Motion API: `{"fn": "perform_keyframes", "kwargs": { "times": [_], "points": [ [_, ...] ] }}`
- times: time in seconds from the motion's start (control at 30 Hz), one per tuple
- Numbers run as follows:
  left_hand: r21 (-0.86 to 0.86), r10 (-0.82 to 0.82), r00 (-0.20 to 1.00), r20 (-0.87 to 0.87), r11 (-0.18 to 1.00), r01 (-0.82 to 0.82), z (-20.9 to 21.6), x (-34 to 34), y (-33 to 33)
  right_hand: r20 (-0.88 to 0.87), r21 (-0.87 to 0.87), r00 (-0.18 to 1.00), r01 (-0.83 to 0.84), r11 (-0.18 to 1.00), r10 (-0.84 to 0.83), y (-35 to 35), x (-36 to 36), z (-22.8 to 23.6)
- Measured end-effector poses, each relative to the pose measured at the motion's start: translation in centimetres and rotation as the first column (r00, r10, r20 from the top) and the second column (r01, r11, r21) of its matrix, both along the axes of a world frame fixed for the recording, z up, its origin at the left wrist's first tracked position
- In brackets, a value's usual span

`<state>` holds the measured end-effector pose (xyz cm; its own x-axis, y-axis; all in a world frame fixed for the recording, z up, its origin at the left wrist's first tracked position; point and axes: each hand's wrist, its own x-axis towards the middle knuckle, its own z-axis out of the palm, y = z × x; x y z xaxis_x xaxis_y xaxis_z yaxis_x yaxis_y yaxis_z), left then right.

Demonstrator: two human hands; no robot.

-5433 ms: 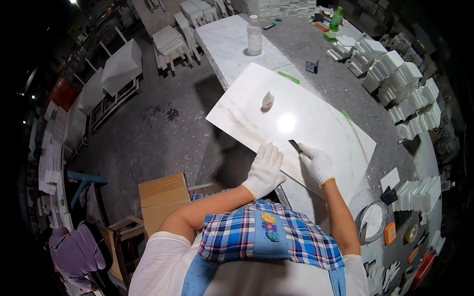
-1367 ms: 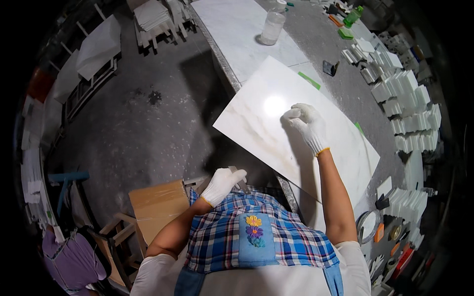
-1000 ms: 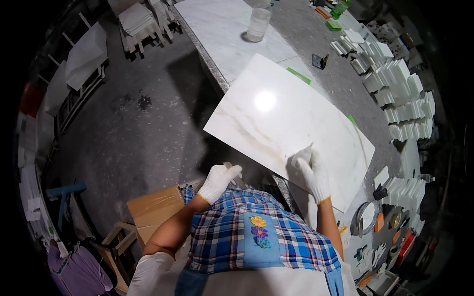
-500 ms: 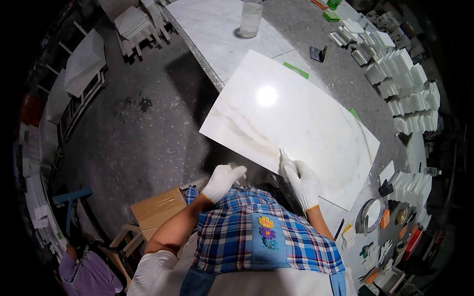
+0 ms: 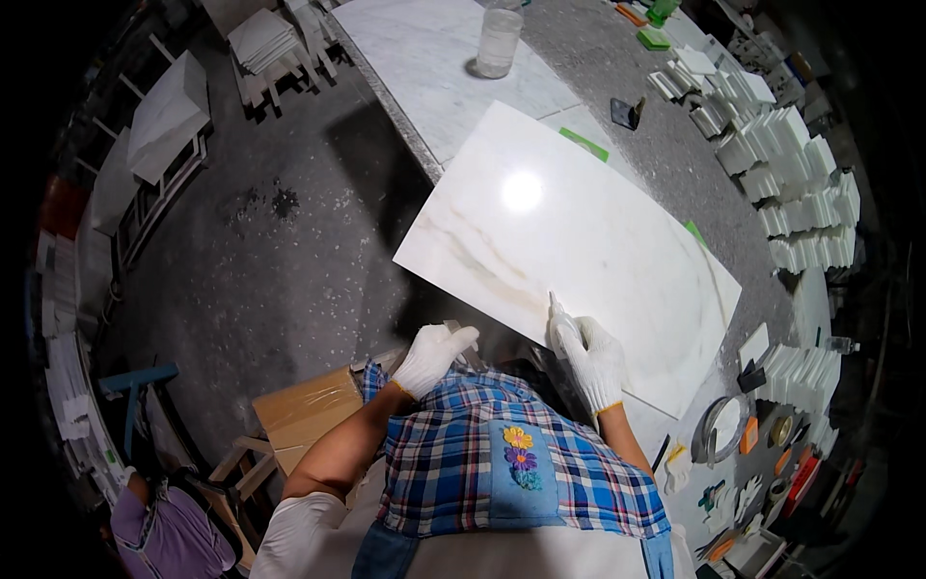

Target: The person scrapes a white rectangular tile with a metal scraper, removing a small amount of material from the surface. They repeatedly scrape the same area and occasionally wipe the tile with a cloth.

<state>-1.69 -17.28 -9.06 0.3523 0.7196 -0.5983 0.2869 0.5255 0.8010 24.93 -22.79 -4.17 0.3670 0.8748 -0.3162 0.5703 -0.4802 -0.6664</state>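
Note:
A white polished stone slab (image 5: 579, 222) with pale brown veins lies tilted across the bench in front of me. My right hand (image 5: 596, 357), in a white knit glove, is closed around a small squeeze bottle (image 5: 562, 330) with a pointed nozzle. The nozzle tip is over the slab near its front edge; whether it touches the surface I cannot tell. My left hand (image 5: 432, 359), gloved the same way, stays off the slab, just left of its near edge. Its fingers pinch a thin, greyish flat piece (image 5: 471, 355), partly hidden against the dark background.
Beyond the slab a jar of clear liquid (image 5: 498, 43) stands on the marble-topped bench (image 5: 415, 58). Green pads (image 5: 585, 145) show along the slab's far edge. Stacked white tiles (image 5: 781, 145) and tools (image 5: 743, 492) line the right side. A cardboard box (image 5: 307, 410) sits at lower left, near another person (image 5: 174, 531).
The whole view has shifted slightly. Both hands keep nearly the same place and grip, and the slab lies as before.

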Motion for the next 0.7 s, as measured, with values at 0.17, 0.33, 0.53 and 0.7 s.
{"fn": "perform_keyframes", "kwargs": {
  "times": [0.17,0.33,0.53,0.7],
  "points": [
    [-0.005,0.02,1.0,0.022,1.0,-0.02,0.39,0.0,-0.03,0.024,-0.016,1.0,-0.007,1.0,0.007,0.1,0.07,-0.01],
    [0.014,0.016,1.0,0.006,1.0,-0.016,0.4,-0.01,0.07,-0.013,-0.014,1.0,0.014,1.0,-0.014,0.21,-0.02,0.16],
    [0.056,0.011,1.0,0.005,0.998,-0.011,-0.18,-0.2,0.01,-0.004,-0.018,1.0,0.002,1.0,-0.002,0.32,-0.05,0.29],
    [0.029,0.032,0.999,0.015,0.999,-0.033,-0.27,-0.07,0.02,-0.008,-0.002,1.0,0.01,1.0,-0.01,0.18,0.1,-0.11]
  ]
}}
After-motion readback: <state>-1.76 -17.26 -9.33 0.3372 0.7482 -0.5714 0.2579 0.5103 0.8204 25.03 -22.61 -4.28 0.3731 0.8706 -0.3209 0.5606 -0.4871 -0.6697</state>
